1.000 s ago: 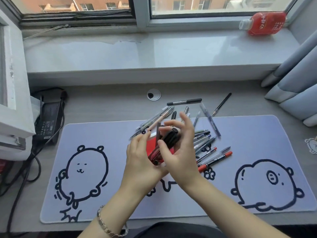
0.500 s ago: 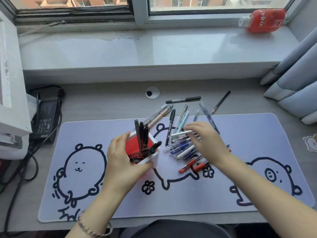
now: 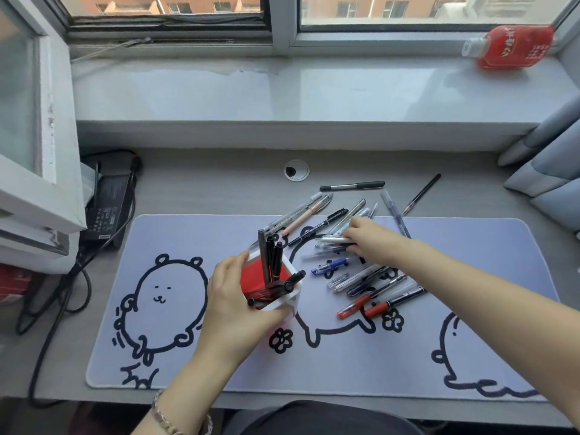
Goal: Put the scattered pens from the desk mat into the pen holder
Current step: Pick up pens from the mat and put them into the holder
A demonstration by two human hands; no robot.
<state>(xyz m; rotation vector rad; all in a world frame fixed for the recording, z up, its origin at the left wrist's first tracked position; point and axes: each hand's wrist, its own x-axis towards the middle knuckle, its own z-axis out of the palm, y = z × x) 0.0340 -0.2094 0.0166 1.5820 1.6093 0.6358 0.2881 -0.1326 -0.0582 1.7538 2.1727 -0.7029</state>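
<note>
A square pen holder [image 3: 290, 301], white-rimmed and red inside, stands on the pale lilac desk mat [image 3: 345, 365] with several dark pens [image 3: 272, 259] upright in it. My left hand [image 3: 235, 306] wraps around its near and left sides. To its right lies a heap of scattered pens [image 3: 373, 285], blue, black and red. My right hand [image 3: 372, 240] rests on the heap's far part, fingers closing on a silver-white pen [image 3: 332, 239]. More pens lie past the mat's far edge, among them a black marker [image 3: 351, 185] and a thin black pencil [image 3: 422, 193].
A red drink bottle [image 3: 514, 45] lies on the windowsill. A black power adapter [image 3: 108, 205] and cables sit at the desk's left beside an open window frame [image 3: 40, 120]. A cable grommet [image 3: 296, 170] is behind the mat. Grey curtains [image 3: 549, 158] hang at right.
A second ago both hands held the holder with dark pens going in. The holder now stands on the mat in my left hand, and my right hand has moved right onto the pen heap.
</note>
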